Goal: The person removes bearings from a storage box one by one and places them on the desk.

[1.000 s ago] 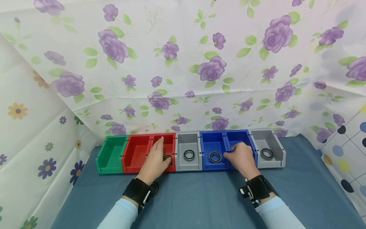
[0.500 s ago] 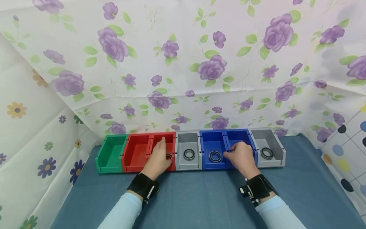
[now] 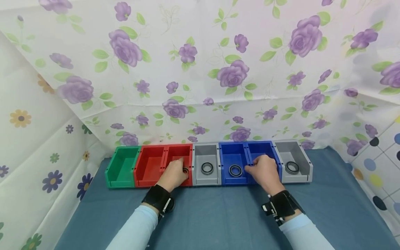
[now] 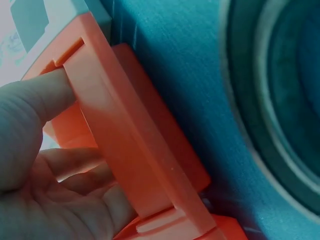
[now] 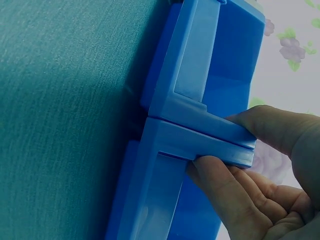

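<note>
My left hand [image 3: 173,174] reaches over the front of the right-hand red bin [image 3: 177,150], fingers bent down inside. Beside the thumb, part of a black-sealed ball bearing [image 3: 185,170] shows; whether the fingers grip it is hidden. In the left wrist view the bin's front wall [image 4: 125,140] covers the fingertips. Another bearing [image 4: 245,85] lies on the cloth under the left wrist. With thumb and index finger on opposite sides, my right hand [image 3: 264,172] pinches the adjoining side walls [image 5: 205,135] of the two blue bins.
Further bearings lie in the middle grey bin [image 3: 207,168], the left blue bin [image 3: 235,170] and the right grey bin [image 3: 292,167]. A green bin [image 3: 123,168] and another red bin [image 3: 150,168] stand leftward. Behind the row hangs a flowered sheet [image 3: 200,76]. Blue cloth [image 3: 215,218] covers the table.
My left hand has moved slightly right and farther into the red bin, and its extended fingers have bent downward. The right hand keeps its place on the blue bin walls.
</note>
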Motion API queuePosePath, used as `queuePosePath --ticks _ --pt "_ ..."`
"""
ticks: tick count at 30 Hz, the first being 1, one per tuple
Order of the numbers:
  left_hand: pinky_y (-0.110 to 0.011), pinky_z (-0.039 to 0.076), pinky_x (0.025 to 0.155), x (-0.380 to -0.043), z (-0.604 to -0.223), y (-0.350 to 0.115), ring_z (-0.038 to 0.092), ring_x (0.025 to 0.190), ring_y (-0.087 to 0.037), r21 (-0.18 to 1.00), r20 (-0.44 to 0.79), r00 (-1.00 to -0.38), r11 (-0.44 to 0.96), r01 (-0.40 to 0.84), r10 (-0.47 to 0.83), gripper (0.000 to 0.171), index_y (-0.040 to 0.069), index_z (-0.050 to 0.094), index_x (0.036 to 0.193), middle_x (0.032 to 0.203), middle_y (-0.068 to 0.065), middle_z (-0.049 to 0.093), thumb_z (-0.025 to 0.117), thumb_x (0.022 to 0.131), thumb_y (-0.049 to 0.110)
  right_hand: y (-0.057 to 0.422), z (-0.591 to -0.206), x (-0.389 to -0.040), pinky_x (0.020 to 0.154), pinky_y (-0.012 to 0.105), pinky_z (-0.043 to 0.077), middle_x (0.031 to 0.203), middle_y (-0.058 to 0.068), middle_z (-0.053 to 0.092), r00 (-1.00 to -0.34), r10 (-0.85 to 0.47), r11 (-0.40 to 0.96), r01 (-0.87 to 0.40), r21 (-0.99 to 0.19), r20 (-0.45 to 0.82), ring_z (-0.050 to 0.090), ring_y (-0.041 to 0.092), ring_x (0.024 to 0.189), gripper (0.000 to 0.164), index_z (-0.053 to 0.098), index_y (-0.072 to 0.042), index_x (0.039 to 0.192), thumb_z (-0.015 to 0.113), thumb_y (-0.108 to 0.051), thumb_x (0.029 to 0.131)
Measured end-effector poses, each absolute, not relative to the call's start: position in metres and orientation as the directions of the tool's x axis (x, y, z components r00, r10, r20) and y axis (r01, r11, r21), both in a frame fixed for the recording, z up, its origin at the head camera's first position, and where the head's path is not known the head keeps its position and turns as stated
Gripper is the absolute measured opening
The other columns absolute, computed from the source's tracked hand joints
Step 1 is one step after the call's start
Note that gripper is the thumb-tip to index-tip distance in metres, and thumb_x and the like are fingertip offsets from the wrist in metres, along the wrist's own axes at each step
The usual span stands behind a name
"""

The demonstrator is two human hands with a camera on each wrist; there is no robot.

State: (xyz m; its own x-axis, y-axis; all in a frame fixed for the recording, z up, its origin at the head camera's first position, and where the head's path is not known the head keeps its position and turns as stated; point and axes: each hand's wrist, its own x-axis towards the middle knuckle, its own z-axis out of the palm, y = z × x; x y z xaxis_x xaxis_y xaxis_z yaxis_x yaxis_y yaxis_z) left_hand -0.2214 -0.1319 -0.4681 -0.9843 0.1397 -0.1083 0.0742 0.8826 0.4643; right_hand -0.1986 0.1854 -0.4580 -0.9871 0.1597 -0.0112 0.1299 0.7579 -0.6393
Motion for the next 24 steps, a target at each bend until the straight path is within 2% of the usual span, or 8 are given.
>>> queuePosePath --ticks 2,4,11,20,24 --pt "-0.028 0.049 0.063 -0.2212 -0.4671 -0.1323 0.052 0.071 -0.018 0.472 -0.134 -0.982 0.880 0.055 0.133 0.037 0.006 0.054 0.107 0.083 -0.006 0.055 0.072 0.077 0.015 0.1855 -0.4587 -0.1991 0.039 0.027 0.027 0.052 -0.004 0.029 -0.987 0.160 0.758 0.131 -0.639 -0.012 0.037 0.015 0.043 0.043 0.038 -0.014 0.057 0.072 -0.029 0.079" --pt "-0.027 0.047 0.058 -0.2213 -0.4663 -0.1326 0.052 0.066 -0.018 0.477 -0.150 -0.981 0.878 0.040 0.126 0.029 0.008 0.055 0.098 0.077 -0.005 0.053 0.072 0.077 0.016 0.1855 -0.4594 -0.1994 0.039 0.027 0.028 0.052 -0.004 0.030 -0.987 0.162 0.760 0.130 -0.636 -0.009 0.037 0.015 0.043 0.043 0.038 -0.014 0.057 0.073 -0.029 0.078" --pt "-0.027 0.045 0.055 -0.2234 -0.4669 -0.1323 0.052 0.061 -0.018 0.477 -0.163 -0.980 0.879 0.021 0.112 0.014 0.011 0.059 0.085 0.066 -0.004 0.053 0.070 0.077 0.015 0.1850 -0.4595 -0.1995 0.039 0.027 0.028 0.052 -0.004 0.029 -0.986 0.167 0.762 0.132 -0.633 -0.004 0.037 0.015 0.043 0.044 0.037 -0.014 0.057 0.073 -0.028 0.078" --pt "-0.027 0.044 0.050 -0.2226 -0.4688 -0.1296 0.051 0.055 -0.018 0.460 -0.131 -0.990 0.888 -0.014 0.053 0.015 0.011 0.057 0.071 0.059 -0.005 0.051 0.072 0.074 0.013 0.1859 -0.4596 -0.1994 0.039 0.027 0.028 0.051 -0.004 0.030 -0.986 0.166 0.753 0.135 -0.644 -0.012 0.038 0.016 0.043 0.044 0.038 -0.014 0.057 0.073 -0.028 0.079" --pt "-0.027 0.045 0.050 -0.2215 -0.4688 -0.1284 0.051 0.056 -0.018 0.470 -0.118 -0.992 0.882 -0.027 0.033 0.013 0.011 0.058 0.072 0.059 -0.004 0.051 0.071 0.075 0.012 0.1868 -0.4597 -0.1997 0.039 0.027 0.028 0.051 -0.004 0.030 -0.986 0.165 0.751 0.137 -0.646 -0.017 0.038 0.015 0.043 0.043 0.038 -0.014 0.057 0.073 -0.028 0.079"
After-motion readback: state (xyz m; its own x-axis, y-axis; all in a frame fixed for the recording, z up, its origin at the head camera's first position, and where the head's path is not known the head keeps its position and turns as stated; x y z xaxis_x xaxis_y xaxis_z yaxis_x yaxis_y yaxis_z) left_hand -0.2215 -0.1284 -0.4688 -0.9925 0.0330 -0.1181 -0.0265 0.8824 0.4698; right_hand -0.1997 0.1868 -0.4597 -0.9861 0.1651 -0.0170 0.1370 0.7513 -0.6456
